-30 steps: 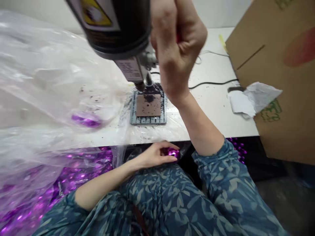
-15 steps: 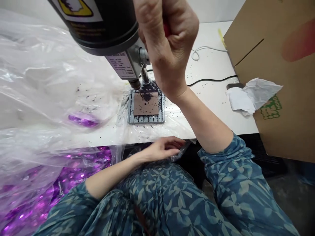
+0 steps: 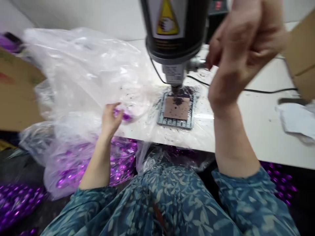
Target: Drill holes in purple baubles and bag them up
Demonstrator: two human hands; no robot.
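Pinching the shiny purple piece (image 3: 126, 116) lightly at its edge would, I judge, avoid dragging the plastic sheet (image 3: 91, 72). In the head view it lies at the left hand (image 3: 110, 119), whose thumb and forefinger are apart; contact is unclear. The right hand (image 3: 236, 62) looks clamped on the metal lever (image 3: 200, 63), beside the press (image 3: 173, 36).

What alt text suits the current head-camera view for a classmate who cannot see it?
A right hand grips the side handle of a black machine above a debris-strewn brown plate, while the left hand is at a purple piece by plastic sheeting on a white table.
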